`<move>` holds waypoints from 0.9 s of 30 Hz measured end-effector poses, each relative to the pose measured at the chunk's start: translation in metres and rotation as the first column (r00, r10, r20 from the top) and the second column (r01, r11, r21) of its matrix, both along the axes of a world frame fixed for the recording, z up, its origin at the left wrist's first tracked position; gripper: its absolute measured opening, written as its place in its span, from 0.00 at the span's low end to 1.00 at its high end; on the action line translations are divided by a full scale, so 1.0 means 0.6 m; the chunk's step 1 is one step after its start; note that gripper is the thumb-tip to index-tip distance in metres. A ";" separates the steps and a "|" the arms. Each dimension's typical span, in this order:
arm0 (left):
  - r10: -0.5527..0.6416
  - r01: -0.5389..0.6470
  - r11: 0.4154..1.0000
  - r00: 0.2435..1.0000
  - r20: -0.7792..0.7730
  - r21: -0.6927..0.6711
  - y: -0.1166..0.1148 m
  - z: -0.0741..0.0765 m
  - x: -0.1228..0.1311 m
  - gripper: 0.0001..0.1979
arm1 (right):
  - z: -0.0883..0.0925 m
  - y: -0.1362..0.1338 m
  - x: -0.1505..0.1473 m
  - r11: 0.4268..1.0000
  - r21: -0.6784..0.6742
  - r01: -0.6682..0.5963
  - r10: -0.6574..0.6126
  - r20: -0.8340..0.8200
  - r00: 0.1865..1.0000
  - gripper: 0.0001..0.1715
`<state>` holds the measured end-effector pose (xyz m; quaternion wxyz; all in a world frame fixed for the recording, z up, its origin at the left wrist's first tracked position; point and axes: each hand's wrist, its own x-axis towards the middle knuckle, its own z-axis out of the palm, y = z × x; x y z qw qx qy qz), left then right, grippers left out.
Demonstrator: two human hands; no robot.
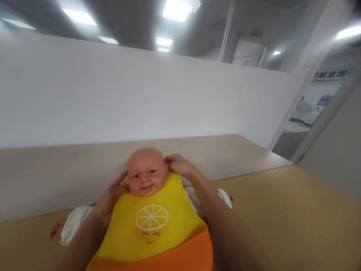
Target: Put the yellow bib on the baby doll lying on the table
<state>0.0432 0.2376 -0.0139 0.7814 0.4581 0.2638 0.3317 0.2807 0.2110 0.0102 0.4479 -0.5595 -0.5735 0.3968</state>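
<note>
A baby doll [147,167] with a bald head lies face up in front of me, its arms in white sleeves spread to both sides. Over its chest is a yellow bib [122,226] with a lemon-slice print, a smiling face and an orange catch pocket [155,270] along its lower end. My left hand [111,197] is closed on the bib's neck edge, left of the doll's chin. At the other side of the neck, just below the ear, my right hand [180,166] pinches the bib's strap. Some fingertips are hidden behind the doll's neck.
The doll rests on a light wood table [271,212], with a paler raised board [44,178] behind its head. A white partition wall [115,95] rises at the back. To the right, a doorway opens on a room with a water dispenser [320,107].
</note>
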 end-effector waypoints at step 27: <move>-0.066 0.063 0.994 0.997 -0.035 -0.086 -0.019 0.028 0.013 0.35 | -0.050 0.019 0.011 1.000 -0.018 0.010 -0.006 0.229 0.973 0.08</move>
